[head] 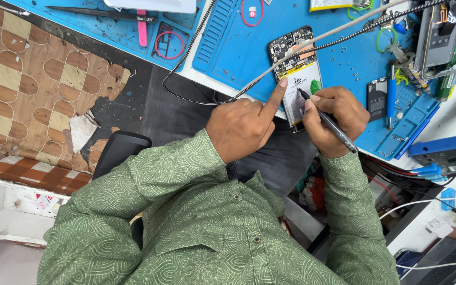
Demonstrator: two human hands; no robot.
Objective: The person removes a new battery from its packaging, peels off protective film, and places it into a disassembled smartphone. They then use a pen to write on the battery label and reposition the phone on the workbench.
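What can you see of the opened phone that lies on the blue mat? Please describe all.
The opened phone lies flat, back cover off, near the blue mat's front edge. Its upper part shows a dark circuit board; below sits a white battery with a green mark. The left hand presses one fingertip on its left edge. The right hand holds a black pen-like tool, its tip on the battery. A braided cable crosses its top.
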